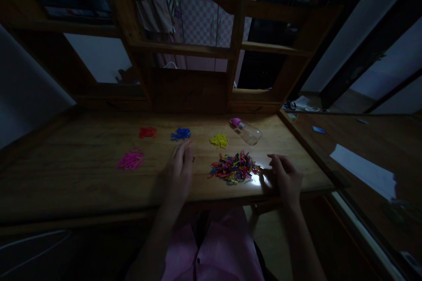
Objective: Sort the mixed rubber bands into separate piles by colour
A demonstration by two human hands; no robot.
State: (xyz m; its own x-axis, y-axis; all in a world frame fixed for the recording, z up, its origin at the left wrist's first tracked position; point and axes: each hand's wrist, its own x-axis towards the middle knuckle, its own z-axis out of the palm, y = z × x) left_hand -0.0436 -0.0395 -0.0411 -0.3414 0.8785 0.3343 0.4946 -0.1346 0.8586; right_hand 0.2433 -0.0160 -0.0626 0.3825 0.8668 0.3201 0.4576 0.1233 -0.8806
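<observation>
My left hand (182, 164) is over the middle of the wooden table, its fingers stretched forward and close together, with nothing visible in them. A small dark band (193, 159) shows just right of it. My right hand (287, 178) is at the right of a mixed heap of coloured rubber bands (235, 167), thumb and fingers curled together; whatever they pinch, if anything, is too small to make out. Single-colour piles lie beyond and to the left: blue bands (180, 134), yellow bands (219, 141), red bands (147, 132) and pink bands (131, 159).
A clear bottle (249, 132) with a pink cap lies on its side behind the heap. The wooden table (82, 175) has a shelf frame (187, 92) along its back. On a lower surface to the right are white paper (364, 170) and a blue card (318, 129).
</observation>
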